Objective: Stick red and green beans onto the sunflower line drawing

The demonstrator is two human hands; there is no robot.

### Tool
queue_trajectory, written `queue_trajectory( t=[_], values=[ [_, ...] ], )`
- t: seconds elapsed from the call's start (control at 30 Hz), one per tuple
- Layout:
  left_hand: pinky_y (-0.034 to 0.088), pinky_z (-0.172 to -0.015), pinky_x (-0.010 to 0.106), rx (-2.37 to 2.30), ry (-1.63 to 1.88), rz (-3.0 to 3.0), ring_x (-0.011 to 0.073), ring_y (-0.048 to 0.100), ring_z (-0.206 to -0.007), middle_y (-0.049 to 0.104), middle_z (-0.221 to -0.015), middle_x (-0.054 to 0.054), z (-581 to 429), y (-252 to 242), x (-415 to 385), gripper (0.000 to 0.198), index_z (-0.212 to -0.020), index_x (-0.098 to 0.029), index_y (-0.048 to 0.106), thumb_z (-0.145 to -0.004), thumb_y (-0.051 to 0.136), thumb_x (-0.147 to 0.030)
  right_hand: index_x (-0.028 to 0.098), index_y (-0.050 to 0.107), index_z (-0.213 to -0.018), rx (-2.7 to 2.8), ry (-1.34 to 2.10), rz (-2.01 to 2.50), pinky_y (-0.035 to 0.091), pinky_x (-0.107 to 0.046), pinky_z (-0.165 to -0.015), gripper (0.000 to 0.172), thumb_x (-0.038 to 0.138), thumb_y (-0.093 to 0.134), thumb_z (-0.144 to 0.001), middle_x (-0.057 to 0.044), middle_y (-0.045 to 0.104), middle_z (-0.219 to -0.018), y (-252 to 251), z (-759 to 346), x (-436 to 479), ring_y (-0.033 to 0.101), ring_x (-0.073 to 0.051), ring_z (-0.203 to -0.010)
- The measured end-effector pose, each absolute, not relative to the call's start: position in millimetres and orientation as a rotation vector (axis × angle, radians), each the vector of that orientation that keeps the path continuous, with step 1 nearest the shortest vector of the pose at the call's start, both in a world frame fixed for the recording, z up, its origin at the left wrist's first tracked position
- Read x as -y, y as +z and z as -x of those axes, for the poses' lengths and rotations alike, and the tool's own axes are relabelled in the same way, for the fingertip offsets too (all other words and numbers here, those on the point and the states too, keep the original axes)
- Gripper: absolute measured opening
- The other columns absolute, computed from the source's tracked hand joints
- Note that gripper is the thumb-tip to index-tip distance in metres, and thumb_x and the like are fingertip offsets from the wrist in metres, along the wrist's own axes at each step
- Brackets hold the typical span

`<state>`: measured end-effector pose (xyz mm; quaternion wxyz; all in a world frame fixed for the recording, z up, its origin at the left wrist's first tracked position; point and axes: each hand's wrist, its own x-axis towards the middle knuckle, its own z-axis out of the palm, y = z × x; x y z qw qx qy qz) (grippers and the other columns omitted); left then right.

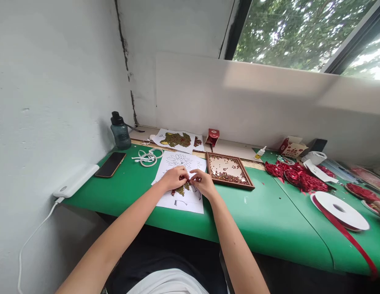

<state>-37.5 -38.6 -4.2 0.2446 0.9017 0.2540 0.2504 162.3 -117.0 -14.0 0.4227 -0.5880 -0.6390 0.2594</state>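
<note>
A white sheet with a printed flower drawing (181, 160) lies on the green table (263, 220). Part of the drawing is filled with green and red beans (183, 189). My left hand (174, 178) and my right hand (203, 182) rest on the sheet, fingertips meeting over the bean patch. Both hands have fingers pinched together; what they pinch is too small to make out. A wooden tray (229, 170) with dark red beans sits just right of the sheet.
A phone (110, 164), power bank (76, 181), white cord (148, 157) and dark bottle (120, 131) are at the left. A finished bean picture (177, 140) lies behind. Glue bottle (260, 152), red ribbon flowers (297, 175) and a ribbon spool (340, 209) are on the right.
</note>
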Motion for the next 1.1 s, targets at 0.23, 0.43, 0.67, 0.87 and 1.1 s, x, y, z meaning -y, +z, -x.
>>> queue_trajectory(
  t=[0.23,0.43,0.67,0.87,1.1],
  values=[
    [0.052,-0.090,0.032,-0.561,0.725,-2.477,0.0201,0.065,-0.103,0.068,-0.103,0.001,37,-4,39,0.032,-0.094,-0.028,0.081,-0.086,0.057,-0.008,0.022,0.070,-0.109,1.403,0.498,1.443,0.045,-0.031,-0.068,0.030,0.034,0.063,-0.082,-0.001,0.073,-0.078,-11,-164,116,0.059,-0.017,-0.068],
    [0.053,-0.089,0.032,-0.530,0.703,-2.523,0.0200,0.065,-0.102,0.068,-0.104,0.001,37,-8,37,0.031,-0.090,-0.028,0.082,-0.086,0.058,-0.008,0.020,0.071,-0.104,1.250,0.317,1.408,0.046,-0.031,-0.067,0.025,0.036,0.061,-0.086,-0.003,0.071,-0.083,-10,-165,116,0.056,-0.016,-0.066],
    [0.054,-0.086,0.032,-0.587,0.669,-2.502,0.0190,0.067,-0.100,0.068,-0.106,0.001,37,-7,39,0.032,-0.089,-0.027,0.081,-0.086,0.057,-0.006,0.018,0.072,-0.103,1.029,0.099,1.495,0.047,-0.032,-0.066,0.031,0.040,0.057,-0.087,-0.007,0.072,-0.085,-3,-177,119,0.059,-0.019,-0.068],
    [0.055,-0.085,0.033,-0.613,0.640,-2.513,0.0199,0.068,-0.100,0.068,-0.106,0.002,36,-10,36,0.032,-0.090,-0.027,0.080,-0.088,0.056,-0.006,0.017,0.078,-0.106,0.834,0.092,1.919,0.049,-0.034,-0.077,0.035,0.027,0.059,-0.078,-0.011,0.077,-0.101,12,-251,127,0.066,-0.023,-0.079],
    [0.055,-0.087,0.034,-0.574,0.650,-2.596,0.0214,0.068,-0.103,0.068,-0.102,0.004,34,-15,33,0.031,-0.088,-0.024,0.079,-0.089,0.056,-0.004,0.023,0.083,-0.096,1.271,0.285,2.344,0.046,-0.029,-0.072,0.021,0.030,0.068,-0.083,-0.007,0.079,-0.088,21,-271,121,0.069,-0.023,-0.083]
  ],
)
